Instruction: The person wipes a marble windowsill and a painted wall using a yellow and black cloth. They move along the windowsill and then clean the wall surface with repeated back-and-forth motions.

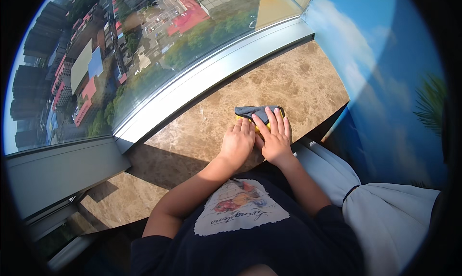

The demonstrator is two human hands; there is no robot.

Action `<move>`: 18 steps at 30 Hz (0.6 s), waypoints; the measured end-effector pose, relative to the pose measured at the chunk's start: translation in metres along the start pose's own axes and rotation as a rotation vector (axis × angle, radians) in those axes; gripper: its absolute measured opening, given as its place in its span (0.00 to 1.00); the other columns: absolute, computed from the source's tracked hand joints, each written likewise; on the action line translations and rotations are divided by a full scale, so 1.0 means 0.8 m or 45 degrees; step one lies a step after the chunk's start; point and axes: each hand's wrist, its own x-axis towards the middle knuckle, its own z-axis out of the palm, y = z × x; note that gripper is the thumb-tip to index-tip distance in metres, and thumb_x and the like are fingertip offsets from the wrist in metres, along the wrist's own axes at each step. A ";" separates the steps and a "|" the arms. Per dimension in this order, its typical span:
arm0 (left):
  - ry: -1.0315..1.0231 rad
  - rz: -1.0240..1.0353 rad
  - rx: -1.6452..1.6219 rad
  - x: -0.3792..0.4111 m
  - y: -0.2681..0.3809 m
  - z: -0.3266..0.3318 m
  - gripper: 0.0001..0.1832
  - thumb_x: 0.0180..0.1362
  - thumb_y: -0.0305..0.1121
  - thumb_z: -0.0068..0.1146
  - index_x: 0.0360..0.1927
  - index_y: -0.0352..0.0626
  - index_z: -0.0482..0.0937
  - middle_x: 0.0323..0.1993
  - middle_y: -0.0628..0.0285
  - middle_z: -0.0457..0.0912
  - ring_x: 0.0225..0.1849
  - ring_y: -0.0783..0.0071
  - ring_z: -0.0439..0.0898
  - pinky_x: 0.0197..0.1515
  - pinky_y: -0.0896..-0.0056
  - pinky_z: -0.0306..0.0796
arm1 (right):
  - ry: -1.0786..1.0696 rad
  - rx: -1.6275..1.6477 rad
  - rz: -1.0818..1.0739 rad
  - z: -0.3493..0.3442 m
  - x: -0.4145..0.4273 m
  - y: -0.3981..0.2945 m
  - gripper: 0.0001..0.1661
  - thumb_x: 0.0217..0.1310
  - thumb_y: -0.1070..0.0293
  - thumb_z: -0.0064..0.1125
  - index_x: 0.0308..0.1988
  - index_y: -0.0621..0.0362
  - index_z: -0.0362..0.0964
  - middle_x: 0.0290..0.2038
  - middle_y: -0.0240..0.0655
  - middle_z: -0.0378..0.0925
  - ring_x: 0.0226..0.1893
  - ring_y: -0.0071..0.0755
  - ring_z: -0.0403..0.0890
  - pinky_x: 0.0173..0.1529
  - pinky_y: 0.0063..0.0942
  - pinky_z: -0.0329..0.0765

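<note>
A folded grey and yellow cloth (249,111) with a dark edge lies on the brown marbled stone windowsill (288,73). My right hand (276,137) rests on top of it, palm down with the fingers spread. Beside it, my left hand (239,140) has its fingers close together, their tips at the cloth's near yellow edge. Whether the left fingers pinch the cloth cannot be told. The parts of the cloth under both hands are hidden.
A white metal window frame (202,82) runs along the sill's far side, with a glass pane beyond. A white curtain (389,211), tied with a dark band, hangs at the right near a wall (389,95) with a sky picture. A grey window post (68,171) stands left.
</note>
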 end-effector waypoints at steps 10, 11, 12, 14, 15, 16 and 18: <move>-0.056 0.144 -0.058 -0.011 0.043 0.013 0.23 0.56 0.37 0.56 0.53 0.33 0.77 0.55 0.43 0.77 0.58 0.51 0.78 0.57 0.58 0.73 | 0.036 -0.061 0.039 -0.014 -0.054 0.025 0.33 0.60 0.54 0.61 0.65 0.39 0.66 0.72 0.48 0.53 0.72 0.59 0.51 0.71 0.61 0.47; -0.042 0.163 -0.044 -0.004 0.044 0.013 0.23 0.56 0.37 0.56 0.53 0.33 0.77 0.56 0.43 0.77 0.58 0.51 0.78 0.57 0.58 0.73 | 0.050 -0.068 0.044 -0.016 -0.050 0.031 0.33 0.60 0.54 0.61 0.65 0.39 0.67 0.72 0.48 0.53 0.72 0.59 0.51 0.71 0.61 0.48; -0.031 0.167 -0.023 0.004 0.044 0.014 0.23 0.56 0.36 0.55 0.53 0.33 0.77 0.56 0.43 0.76 0.59 0.51 0.77 0.58 0.58 0.72 | 0.094 -0.073 0.046 -0.018 -0.043 0.037 0.33 0.61 0.55 0.60 0.65 0.39 0.67 0.71 0.48 0.54 0.72 0.59 0.52 0.71 0.60 0.49; -0.008 0.175 0.018 0.022 0.044 0.015 0.22 0.57 0.35 0.54 0.53 0.32 0.77 0.57 0.44 0.76 0.59 0.51 0.77 0.58 0.58 0.72 | 0.165 -0.081 0.031 -0.017 -0.031 0.046 0.33 0.61 0.55 0.60 0.65 0.39 0.67 0.71 0.48 0.54 0.71 0.60 0.53 0.71 0.60 0.49; -0.010 0.170 0.026 0.028 0.044 0.015 0.23 0.57 0.35 0.54 0.54 0.33 0.77 0.57 0.44 0.76 0.59 0.51 0.77 0.58 0.58 0.72 | 0.197 -0.089 0.022 -0.017 -0.028 0.050 0.33 0.61 0.55 0.59 0.66 0.39 0.66 0.71 0.48 0.54 0.71 0.60 0.53 0.71 0.60 0.49; -0.012 0.165 0.034 0.034 0.044 0.014 0.23 0.57 0.34 0.53 0.55 0.33 0.76 0.57 0.44 0.76 0.59 0.51 0.77 0.59 0.58 0.72 | 0.182 -0.071 0.031 -0.020 -0.024 0.050 0.33 0.63 0.57 0.59 0.67 0.39 0.65 0.72 0.49 0.53 0.72 0.59 0.51 0.72 0.58 0.46; -0.024 0.156 0.023 0.039 0.045 0.012 0.23 0.58 0.34 0.52 0.55 0.34 0.76 0.57 0.44 0.76 0.59 0.51 0.77 0.59 0.58 0.72 | 0.182 -0.087 0.042 -0.021 -0.026 0.051 0.33 0.62 0.57 0.59 0.66 0.39 0.66 0.71 0.49 0.54 0.71 0.61 0.53 0.71 0.60 0.48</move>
